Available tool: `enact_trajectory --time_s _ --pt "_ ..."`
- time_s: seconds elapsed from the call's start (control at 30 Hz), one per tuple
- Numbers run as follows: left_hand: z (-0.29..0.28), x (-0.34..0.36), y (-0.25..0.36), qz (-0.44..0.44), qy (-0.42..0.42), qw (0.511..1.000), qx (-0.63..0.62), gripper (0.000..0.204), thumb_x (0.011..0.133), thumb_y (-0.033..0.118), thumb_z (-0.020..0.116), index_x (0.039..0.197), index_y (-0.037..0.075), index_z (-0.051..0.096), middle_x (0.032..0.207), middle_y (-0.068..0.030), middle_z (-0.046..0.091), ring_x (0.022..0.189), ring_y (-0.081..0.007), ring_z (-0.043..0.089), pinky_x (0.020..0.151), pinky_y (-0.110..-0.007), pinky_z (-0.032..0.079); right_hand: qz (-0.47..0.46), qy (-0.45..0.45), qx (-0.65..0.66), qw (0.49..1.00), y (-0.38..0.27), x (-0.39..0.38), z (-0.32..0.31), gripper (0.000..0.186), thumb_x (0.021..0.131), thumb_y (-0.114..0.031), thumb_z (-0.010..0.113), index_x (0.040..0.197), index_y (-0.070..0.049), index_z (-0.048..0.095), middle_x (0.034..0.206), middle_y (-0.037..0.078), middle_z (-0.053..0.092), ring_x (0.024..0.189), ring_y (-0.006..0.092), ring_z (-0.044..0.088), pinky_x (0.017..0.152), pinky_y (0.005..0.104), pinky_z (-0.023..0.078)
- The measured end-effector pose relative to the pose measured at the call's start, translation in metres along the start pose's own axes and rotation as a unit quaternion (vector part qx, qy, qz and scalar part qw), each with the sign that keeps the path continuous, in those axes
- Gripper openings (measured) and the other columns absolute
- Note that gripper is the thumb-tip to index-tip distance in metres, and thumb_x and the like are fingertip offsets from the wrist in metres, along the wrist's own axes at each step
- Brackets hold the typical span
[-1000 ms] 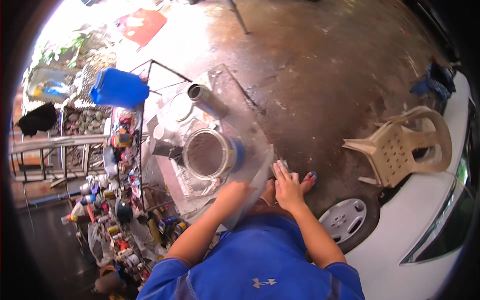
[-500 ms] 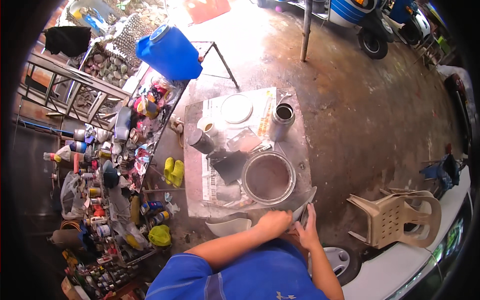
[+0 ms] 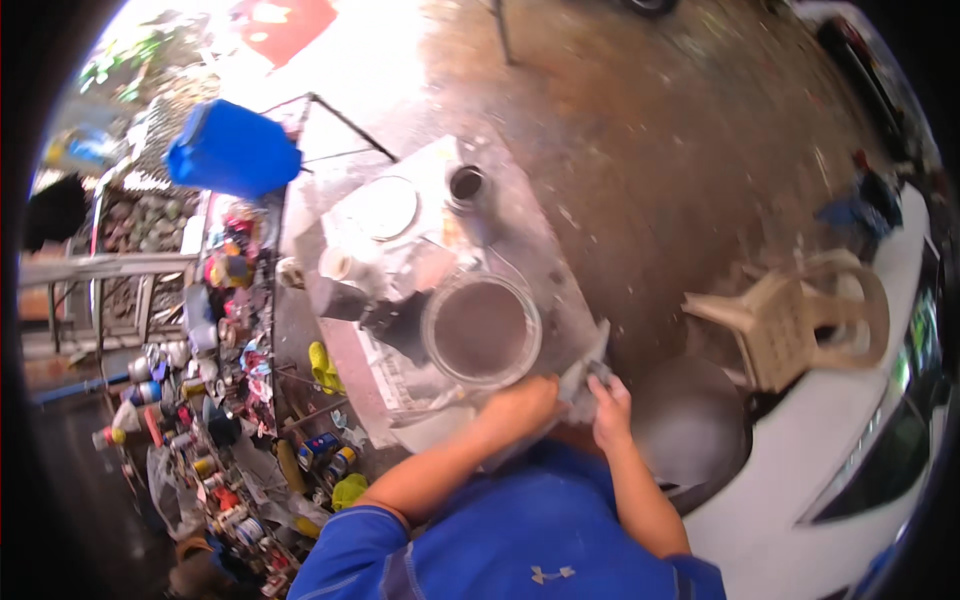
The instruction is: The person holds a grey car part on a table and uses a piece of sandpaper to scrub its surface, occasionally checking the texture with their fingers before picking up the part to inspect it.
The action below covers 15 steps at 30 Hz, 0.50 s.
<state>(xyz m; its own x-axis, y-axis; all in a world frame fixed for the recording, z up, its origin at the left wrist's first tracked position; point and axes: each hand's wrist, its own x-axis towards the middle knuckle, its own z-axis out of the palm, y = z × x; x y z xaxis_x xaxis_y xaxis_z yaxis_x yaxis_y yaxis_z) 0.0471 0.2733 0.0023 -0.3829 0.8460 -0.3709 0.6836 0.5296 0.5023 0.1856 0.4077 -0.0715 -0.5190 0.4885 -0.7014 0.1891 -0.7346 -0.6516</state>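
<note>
A pale grey curved panel (image 3: 576, 388) lies across my front at the table's near edge. My left hand (image 3: 524, 408) is closed at its middle; its fingertips are hidden. My right hand (image 3: 612, 408) grips the panel near its right end, with a small grey piece (image 3: 599, 372) under the fingers that I cannot identify. Just beyond the hands stands a round tub (image 3: 481, 330) of murky brownish liquid. Left of it lie dark grey sheets (image 3: 400, 325) and a dark cylindrical container (image 3: 340, 299). Motion blurs much of the picture.
The low table (image 3: 545, 255) also bears a white lid (image 3: 387, 207), a cup (image 3: 337, 263) and a tall open can (image 3: 466, 184). Cluttered cans and bottles fill a rack (image 3: 275, 370) at left. A beige plastic chair (image 3: 785, 325) and white car (image 3: 760, 500) are at right.
The view has turned and shifted, so the table appears tilted and further left. Both hands stay at the panel, and the right hand's fingers have curled more over its end.
</note>
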Motion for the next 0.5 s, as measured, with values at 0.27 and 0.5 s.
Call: enact_trajectory --time_s 0.27,0.5 --pt "-0.005 0.003 0.005 -0.018 -0.049 0.998 0.03 0.051 0.095 0.048 0.066 0.096 -0.003 0.066 0.074 -0.0259 0.069 0.069 -0.0409 0.071 0.061 -0.049 0.057 -0.084 0.033 -0.191 0.978 -0.002 0.015 -0.029 0.025 0.095 -0.015 0.074 0.111 0.001 0.061 0.099 0.006 0.068 0.091 0.0137 0.062 0.083 0.0322 0.05" --pt "-0.016 0.014 0.007 -0.041 -0.109 0.993 0.0 0.053 0.095 0.048 0.068 0.091 -0.004 0.063 0.078 -0.0312 0.068 0.075 -0.0486 0.069 0.067 -0.054 0.056 -0.174 0.08 -0.27 0.944 -0.003 0.005 -0.015 0.03 0.092 -0.019 0.074 0.11 0.002 0.064 0.099 0.014 0.071 0.092 0.0252 0.069 0.085 0.0374 0.055"
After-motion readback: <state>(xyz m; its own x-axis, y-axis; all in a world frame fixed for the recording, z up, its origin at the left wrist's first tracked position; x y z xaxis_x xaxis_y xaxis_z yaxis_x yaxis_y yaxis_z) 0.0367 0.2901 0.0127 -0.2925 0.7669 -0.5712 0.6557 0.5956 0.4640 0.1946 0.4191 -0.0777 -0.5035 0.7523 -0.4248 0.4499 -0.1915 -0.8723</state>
